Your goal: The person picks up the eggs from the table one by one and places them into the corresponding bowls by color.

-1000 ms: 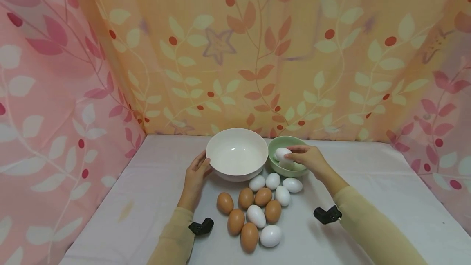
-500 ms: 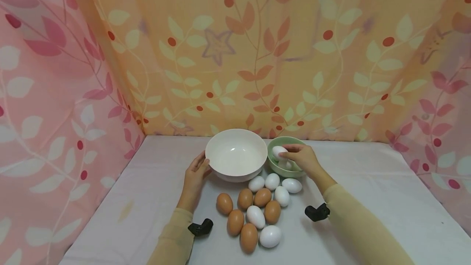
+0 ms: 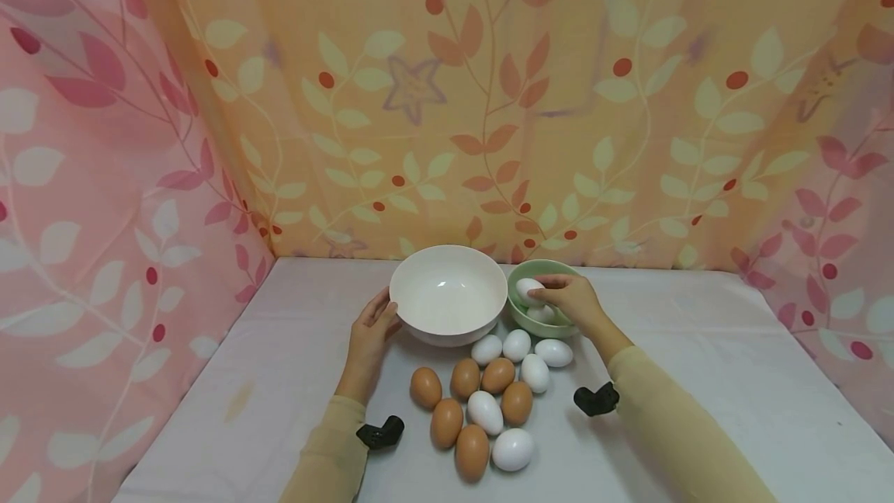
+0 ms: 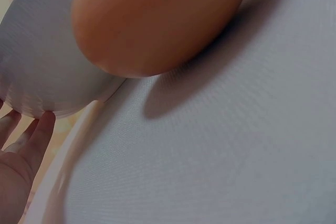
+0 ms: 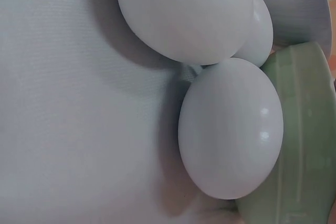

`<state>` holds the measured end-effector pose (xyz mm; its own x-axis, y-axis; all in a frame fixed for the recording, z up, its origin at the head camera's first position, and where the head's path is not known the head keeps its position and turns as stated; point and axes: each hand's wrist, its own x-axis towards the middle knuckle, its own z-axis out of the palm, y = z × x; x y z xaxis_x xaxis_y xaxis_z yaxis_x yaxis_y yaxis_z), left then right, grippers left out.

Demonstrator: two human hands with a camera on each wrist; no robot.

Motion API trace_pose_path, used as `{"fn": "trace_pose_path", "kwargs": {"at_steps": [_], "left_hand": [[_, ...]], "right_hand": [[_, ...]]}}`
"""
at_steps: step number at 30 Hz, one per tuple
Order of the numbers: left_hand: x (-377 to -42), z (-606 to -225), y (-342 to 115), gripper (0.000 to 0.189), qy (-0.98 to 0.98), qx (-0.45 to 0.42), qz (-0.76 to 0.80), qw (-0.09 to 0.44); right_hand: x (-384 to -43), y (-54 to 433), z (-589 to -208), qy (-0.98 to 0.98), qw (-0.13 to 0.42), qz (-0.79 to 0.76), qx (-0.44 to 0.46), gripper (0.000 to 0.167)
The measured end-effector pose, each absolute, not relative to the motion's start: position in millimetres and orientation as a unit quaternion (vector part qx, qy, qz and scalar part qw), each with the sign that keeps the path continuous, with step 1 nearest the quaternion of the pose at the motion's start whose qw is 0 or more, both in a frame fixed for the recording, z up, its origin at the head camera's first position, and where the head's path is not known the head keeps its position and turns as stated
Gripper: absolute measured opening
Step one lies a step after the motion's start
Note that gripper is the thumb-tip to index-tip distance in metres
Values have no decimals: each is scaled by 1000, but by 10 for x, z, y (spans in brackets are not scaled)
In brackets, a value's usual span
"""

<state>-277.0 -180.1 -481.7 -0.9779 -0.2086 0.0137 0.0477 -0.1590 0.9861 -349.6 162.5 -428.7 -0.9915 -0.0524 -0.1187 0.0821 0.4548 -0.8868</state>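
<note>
My left hand (image 3: 368, 340) rests its fingertips against the outer side of a large white bowl (image 3: 447, 309); the left wrist view shows the fingers fairly straight on the bowl's wall. Between thumb and fingers, my right hand (image 3: 578, 303) pinches a white egg (image 3: 528, 291) within the mouth of a small green bowl (image 3: 524, 322). Just below it, another white egg (image 3: 541, 314) lies in that bowl. Neither the right hand's grip nor the held egg shows in the right wrist view, which has a white egg (image 5: 231, 129) beside the green bowl's wall.
Several brown eggs (image 3: 447, 423) and white eggs (image 3: 513, 449) lie grouped on the white cloth (image 3: 279, 394) in front of the bowls. One brown egg (image 4: 157, 19) looms close in the left wrist view. Patterned curtains (image 3: 419, 138) enclose the table's back and sides.
My right hand has moved left and a little inward with the egg, deeper over the green bowl, then nearly stopped. The left hand stays against the white bowl.
</note>
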Motion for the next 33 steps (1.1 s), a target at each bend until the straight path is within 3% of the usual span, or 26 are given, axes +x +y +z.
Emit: {"fn": "trace_pose_path", "kwargs": {"at_steps": [33], "left_hand": [[-2773, -4825, -1802, 53, -644, 61, -758, 85]], "right_hand": [[-3631, 1589, -4302, 895, 103, -435, -8, 49]]}}
